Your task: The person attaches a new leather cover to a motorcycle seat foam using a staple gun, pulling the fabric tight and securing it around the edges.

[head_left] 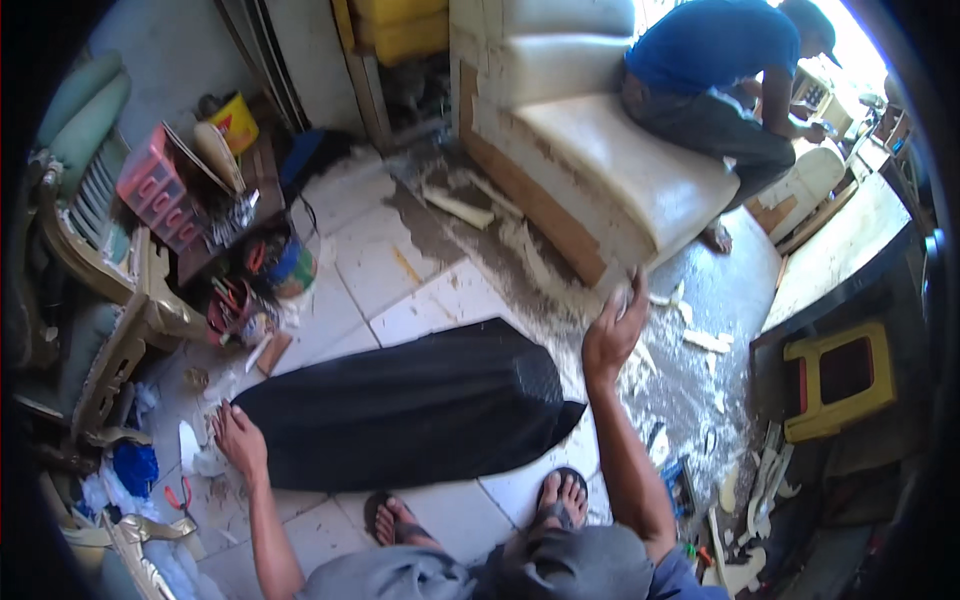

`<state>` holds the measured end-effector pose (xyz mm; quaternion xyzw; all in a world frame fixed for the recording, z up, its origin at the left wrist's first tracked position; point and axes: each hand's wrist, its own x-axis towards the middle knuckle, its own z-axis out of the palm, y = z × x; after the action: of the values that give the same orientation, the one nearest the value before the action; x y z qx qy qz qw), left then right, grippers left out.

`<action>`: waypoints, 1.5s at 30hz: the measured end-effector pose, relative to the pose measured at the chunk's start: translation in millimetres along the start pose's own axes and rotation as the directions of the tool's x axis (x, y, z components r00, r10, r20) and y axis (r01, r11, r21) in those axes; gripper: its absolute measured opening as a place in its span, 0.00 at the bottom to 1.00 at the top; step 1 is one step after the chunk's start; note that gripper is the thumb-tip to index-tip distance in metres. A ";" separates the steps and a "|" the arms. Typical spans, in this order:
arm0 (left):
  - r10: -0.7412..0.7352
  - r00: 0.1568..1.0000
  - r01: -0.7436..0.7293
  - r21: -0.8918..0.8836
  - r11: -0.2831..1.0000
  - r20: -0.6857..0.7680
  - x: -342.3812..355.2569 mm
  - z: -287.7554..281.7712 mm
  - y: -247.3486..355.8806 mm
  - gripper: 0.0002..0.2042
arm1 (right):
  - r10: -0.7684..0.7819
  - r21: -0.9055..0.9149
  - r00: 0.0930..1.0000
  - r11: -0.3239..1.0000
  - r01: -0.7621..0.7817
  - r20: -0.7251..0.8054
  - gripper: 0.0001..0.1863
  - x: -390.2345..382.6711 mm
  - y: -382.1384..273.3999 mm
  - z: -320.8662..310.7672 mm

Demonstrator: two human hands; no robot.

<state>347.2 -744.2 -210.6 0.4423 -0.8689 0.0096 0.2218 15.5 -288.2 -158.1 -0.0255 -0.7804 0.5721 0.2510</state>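
The black cloth (pixel 400 415) is laid long, left to right, on the floor (pixel 345 265). Its left end is nearly covered by the left hand (pixel 239 437), fingers a bit spread. The right hand (pixel 612 335) is held up, farther off, fingers loosely parted.

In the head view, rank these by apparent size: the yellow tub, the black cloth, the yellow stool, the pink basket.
Largest to smallest, as they look in the head view:
1. Black cloth
2. Yellow stool
3. Pink basket
4. Yellow tub
Fisheye bending and differing distances leave their true sizes unsure.
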 end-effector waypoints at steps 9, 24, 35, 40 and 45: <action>0.325 0.923 -0.386 -0.504 0.773 -0.208 -20.3 -62.9 233.7 0.27 | -0.418 -0.490 0.876 0.726 0.481 0.241 0.29 -50.5 36.7 9.7; 0.496 0.782 -0.470 -0.166 0.867 0.376 -88.7 47.2 202.0 0.34 | -0.163 -0.156 0.310 0.597 0.787 0.937 0.33 -143.1 11.3 27.5; 0.475 0.750 -0.457 -0.159 0.875 0.461 -82.5 47.5 206.7 0.34 | -0.226 0.078 0.086 0.629 0.774 0.970 0.32 -139.4 3.3 167.0; 0.475 0.781 -0.423 -0.216 0.880 0.405 -88.8 45.1 197.8 0.34 | -0.238 -0.026 0.218 0.618 0.786 0.946 0.32 -158.0 5.2 158.8; 0.530 0.759 -0.422 -0.333 0.843 0.378 -77.9 41.3 176.0 0.32 | -0.179 -0.097 0.266 0.631 0.769 0.947 0.32 -164.9 4.4 87.8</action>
<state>235.4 -586.3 -246.9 0.1662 -0.9751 -0.1377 0.0507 121.4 -417.9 -241.1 0.4528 -0.8806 0.1337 -0.0399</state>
